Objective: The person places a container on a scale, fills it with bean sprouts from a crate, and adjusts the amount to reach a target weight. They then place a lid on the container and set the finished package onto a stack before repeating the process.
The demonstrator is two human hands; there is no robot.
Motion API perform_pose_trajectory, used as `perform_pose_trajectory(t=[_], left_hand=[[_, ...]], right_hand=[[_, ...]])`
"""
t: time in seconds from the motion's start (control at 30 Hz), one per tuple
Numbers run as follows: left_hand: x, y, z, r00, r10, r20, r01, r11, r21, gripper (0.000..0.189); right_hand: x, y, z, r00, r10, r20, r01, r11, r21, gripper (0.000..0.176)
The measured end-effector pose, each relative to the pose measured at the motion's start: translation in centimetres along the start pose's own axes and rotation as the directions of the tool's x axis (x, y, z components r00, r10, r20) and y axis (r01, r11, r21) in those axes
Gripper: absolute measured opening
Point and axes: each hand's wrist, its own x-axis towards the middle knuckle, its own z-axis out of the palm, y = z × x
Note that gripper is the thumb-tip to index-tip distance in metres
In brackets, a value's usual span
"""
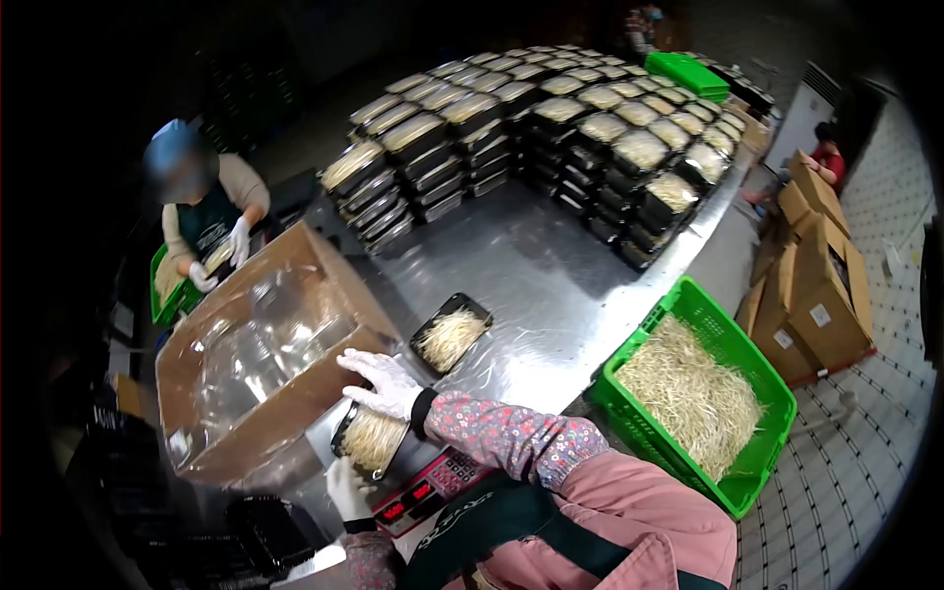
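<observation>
Gripping a black plastic tray heaped with pale bean sprouts (372, 440), the person works with both gloved hands at the bottom of the head view. The right hand (385, 382), in a white glove below a flowered sleeve, is clamped over the tray's upper end, at 12 o'clock of it. The left hand (344, 489), gloved too, closes on the lower end at 7 o'clock. The tray is tilted on its side between them, at the 10 o'clock corner of a small grey digital scale with red figures (430, 487). Whether it touches the platform cannot be told.

At 1 o'clock of the held tray, a second black tray of sprouts (450, 334) lies flat on the shiny metal table (531, 265). At 10 o'clock stands a large brown cardboard box lined with clear plastic film (285, 398), and at 3 o'clock a green plastic crate of loose sprouts (659, 457).

The step in hand appears to be handling one filled tray between the scale and the box. The next move would call for turning the tray level, keeping both ends held so that no sprouts spill, and clearing the box's near wall.
</observation>
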Motion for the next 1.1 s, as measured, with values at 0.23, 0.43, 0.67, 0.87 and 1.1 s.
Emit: perform_pose_trajectory(t=[0.23,0.43,0.67,0.87,1.1], left_hand=[[7.3,-3.1,-0.2,0.96,0.268,0.082,-0.262,0.962,-0.075,0.023],[4.4,-1.0,1.4,0.962,0.265,0.069,-0.25,0.952,-0.177,0.019],[1.5,-0.9,2.4,0.981,0.194,-0.015,-0.191,0.949,-0.251,0.028],[-3.7,2.1,9.9,0.96,0.276,-0.056,-0.281,0.946,-0.163,0.013],[-9.1,4.3,24.5,0.898,0.325,0.297,-0.208,0.908,-0.365,0.02]], right_hand=[[-4.3,4.3,0.0,0.88,0.461,0.114,-0.472,0.875,0.105,0.052],[-3.9,8.7,4.0,0.836,0.477,0.272,-0.529,0.566,0.633,0.026],[-6.2,4.7,-1.2,0.757,0.62,0.204,-0.505,0.357,0.786,0.042],[-13.0,1.0,-6.2,0.693,0.554,0.462,-0.683,0.298,0.667,0.044],[-15.5,3.9,-15.4,0.761,0.649,-0.003,-0.238,0.284,0.929,0.023]])
